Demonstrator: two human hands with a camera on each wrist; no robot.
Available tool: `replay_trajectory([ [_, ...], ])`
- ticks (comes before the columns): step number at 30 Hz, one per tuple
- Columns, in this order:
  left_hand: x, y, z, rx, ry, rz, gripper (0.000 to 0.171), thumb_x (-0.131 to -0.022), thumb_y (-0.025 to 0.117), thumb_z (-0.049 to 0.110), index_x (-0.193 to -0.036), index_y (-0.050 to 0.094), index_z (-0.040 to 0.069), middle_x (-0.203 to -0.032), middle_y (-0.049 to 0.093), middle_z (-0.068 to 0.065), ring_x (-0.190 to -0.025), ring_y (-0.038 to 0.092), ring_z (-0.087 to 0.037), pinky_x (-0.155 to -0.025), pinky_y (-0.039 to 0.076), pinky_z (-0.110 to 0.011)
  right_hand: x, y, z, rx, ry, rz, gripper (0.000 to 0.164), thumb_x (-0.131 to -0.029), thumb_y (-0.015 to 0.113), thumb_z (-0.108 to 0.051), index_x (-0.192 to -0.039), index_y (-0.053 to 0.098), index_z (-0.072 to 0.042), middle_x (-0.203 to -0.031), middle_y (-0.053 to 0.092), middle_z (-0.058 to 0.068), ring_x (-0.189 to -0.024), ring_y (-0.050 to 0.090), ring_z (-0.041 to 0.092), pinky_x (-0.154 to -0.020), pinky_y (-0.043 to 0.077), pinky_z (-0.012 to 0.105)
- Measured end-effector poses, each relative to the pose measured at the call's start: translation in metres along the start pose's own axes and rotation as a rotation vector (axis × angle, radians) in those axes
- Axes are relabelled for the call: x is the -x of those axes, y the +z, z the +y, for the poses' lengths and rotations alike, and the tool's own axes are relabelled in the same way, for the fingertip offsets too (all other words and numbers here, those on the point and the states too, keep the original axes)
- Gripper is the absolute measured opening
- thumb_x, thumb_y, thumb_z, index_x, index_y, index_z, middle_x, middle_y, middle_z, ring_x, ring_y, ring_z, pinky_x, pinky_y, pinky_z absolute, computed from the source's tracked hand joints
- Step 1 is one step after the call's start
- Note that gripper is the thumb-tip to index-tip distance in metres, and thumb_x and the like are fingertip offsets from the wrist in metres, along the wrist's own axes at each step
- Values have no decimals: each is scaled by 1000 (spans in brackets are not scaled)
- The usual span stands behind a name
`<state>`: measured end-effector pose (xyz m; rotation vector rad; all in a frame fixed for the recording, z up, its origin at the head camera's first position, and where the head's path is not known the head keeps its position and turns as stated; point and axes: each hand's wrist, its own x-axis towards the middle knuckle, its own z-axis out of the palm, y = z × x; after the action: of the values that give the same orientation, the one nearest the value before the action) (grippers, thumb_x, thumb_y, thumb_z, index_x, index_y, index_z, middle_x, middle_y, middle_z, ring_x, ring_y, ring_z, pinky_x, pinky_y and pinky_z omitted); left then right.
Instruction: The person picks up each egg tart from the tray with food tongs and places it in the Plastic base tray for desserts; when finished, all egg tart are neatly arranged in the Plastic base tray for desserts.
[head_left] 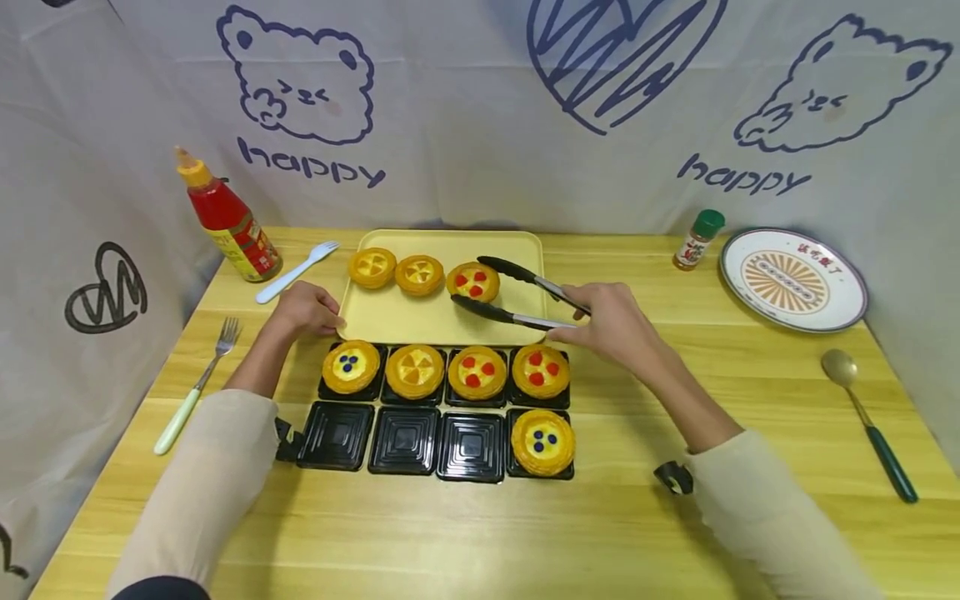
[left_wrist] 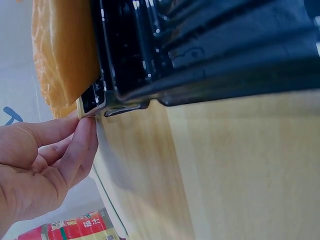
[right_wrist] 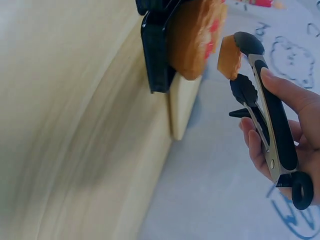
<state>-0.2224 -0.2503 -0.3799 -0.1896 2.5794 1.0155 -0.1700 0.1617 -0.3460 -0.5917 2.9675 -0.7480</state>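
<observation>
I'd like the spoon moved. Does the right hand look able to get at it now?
Probably not yet: the right hand holds tongs with a tart between their tips, though the table between hand and spoon looks free.

On my head cam, the bare right hand (head_left: 609,323) partly hides the black-and-silver metal tongs (head_left: 517,319); blue scribbled heart (head_left: 622,54) gets cropped up top.

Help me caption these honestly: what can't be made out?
Head: the heart drawing, cut off by the top edge.
Head: print on the spice jar, too small.
Left wrist: the sauce bottle, cut off by the bottom edge.
Right wrist: topping of the tart between the tongs, facing away.
</observation>
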Motion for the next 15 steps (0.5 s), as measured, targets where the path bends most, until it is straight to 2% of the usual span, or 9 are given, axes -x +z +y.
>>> replay_trajectory([
  [7,-1,1,0,19,-11,-6,24,-82,68,-1,-99,59,-15,-65,60,0,-53,60,-3,-59,58,-23,52,-13,-10,46,-87,17,62,-73,82,-30,-124,61,0,-99,71,14,-77,66,22,-58,48,25],
  [15,-3,1,-1,24,-17,0,22,-81,68,-2,-97,59,-14,-66,59,-1,-53,60,-5,-59,58,-23,104,-10,-19,11,-176,1,60,-70,84,-30,-119,65,-1,-100,72,9,-77,66,13,-59,51,21],
])
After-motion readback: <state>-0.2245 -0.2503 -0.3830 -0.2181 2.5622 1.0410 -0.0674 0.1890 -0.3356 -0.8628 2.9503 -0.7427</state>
